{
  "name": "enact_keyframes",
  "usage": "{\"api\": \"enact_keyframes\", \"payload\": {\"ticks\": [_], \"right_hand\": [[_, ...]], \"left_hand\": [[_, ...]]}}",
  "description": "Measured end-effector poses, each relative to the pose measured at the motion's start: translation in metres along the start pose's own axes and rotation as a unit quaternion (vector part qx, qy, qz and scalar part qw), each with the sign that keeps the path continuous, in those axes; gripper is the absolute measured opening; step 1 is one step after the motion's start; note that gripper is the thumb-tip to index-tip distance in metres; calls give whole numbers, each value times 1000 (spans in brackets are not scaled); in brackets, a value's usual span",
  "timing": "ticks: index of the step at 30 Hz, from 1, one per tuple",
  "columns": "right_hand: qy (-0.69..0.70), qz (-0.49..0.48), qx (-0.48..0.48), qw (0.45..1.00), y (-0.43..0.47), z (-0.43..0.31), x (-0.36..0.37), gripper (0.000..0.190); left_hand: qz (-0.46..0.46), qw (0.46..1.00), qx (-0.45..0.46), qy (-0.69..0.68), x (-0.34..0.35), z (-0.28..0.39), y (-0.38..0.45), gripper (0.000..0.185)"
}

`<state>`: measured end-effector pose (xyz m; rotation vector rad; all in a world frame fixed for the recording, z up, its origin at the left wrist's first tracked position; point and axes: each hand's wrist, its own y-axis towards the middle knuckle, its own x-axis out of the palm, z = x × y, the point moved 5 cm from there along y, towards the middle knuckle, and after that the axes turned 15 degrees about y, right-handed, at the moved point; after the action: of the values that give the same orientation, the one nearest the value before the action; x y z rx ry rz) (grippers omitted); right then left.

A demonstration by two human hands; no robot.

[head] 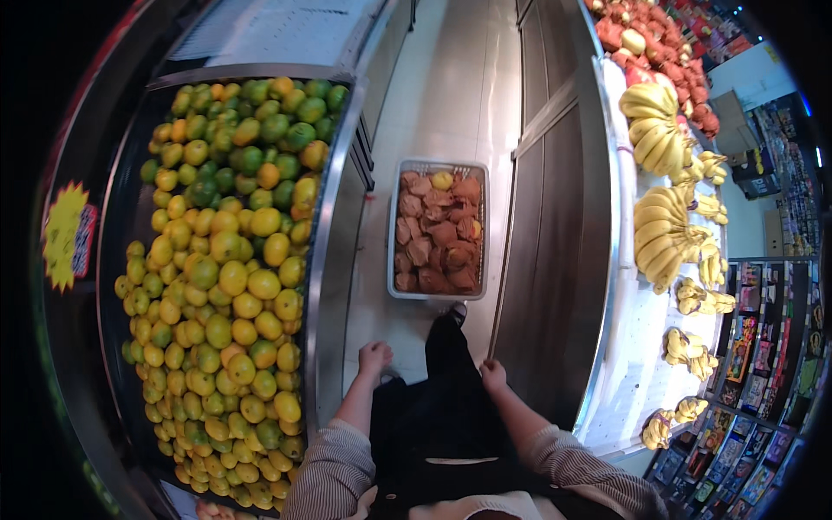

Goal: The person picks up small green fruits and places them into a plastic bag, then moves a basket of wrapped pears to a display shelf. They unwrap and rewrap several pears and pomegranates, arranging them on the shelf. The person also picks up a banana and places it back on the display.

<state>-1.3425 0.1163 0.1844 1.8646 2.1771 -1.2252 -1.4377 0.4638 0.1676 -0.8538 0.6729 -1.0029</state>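
My left hand [376, 359] hangs low over the aisle floor, its fingers curled and nothing seen in it. On the other side of my legs, my right hand [493, 375] is also loosely closed, near the dark front of the right-hand stand, with no object visible in it. A light plastic crate [392, 260] lies on the floor just ahead of my foot. It is filled with fruit wrapped in brown-red paper [443, 233]; a yellow fruit [442, 181] shows bare at its far end. Neither hand touches the crate.
A metal-edged display of green and yellow citrus fruit [224, 279] borders the aisle on the left. On the right, a white counter [627, 364] holds banana bunches [663, 227] and red-wrapped fruit [656, 52]. Shelves of packaged goods [747, 390] stand beyond. The tiled floor [448, 78] runs ahead between both stands.
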Motion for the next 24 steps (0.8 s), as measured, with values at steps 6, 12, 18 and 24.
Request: {"api": "enact_keyframes", "payload": {"ticks": [6,12,18,24], "right_hand": [[413,-60,323,849,101,31,52,17],[545,94,438,709,134,51,114,39],[636,104,366,671,174,53,149,52],[632,164,354,669,182,34,146,23]], "left_hand": [[10,980,-145,-139,30,10,69,63],[48,942,-265,-198,60,-9,179,81],[59,920,-294,-251,71,-5,229,49],[121,943,-275,-144,77,6,224,41]]}}
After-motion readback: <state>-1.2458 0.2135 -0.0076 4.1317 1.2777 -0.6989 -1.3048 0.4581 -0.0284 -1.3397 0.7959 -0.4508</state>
